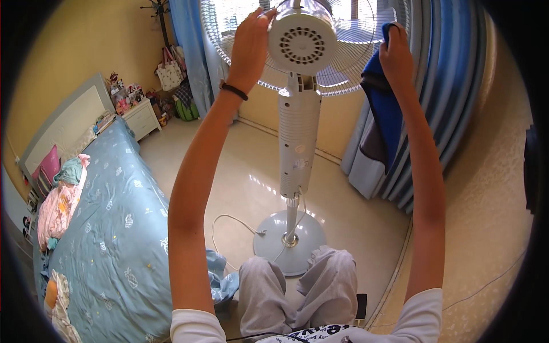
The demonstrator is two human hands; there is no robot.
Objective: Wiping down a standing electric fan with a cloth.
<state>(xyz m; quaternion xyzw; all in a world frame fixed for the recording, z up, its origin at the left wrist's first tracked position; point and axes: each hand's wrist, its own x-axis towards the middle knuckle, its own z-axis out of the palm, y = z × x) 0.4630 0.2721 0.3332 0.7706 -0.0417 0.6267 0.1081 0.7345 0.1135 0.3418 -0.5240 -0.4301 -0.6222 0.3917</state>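
Observation:
A white pedestal fan (pixel 294 137) stands upright in front of me, its round motor housing (pixel 302 46) facing me and its wire guard (pixel 337 83) behind that. My left hand (pixel 251 48) lies against the left side of the housing, with fingers stretched out and holding nothing. Beside the guard's right edge, my right hand (pixel 396 57) is closed on a dark blue cloth (pixel 386 126). Most of the cloth hangs down in front of the curtain, showing a black edge and a grey part. Whether the cloth touches the guard, I cannot tell.
The fan's round base (pixel 266 243) rests on the floor by my knees, a white cord (pixel 229 216) looping beside it. Left stands a bed (pixel 128 211) with a blue cover; a white nightstand (pixel 143 119) is beyond it. A blue curtain (pixel 440 97) hangs at right.

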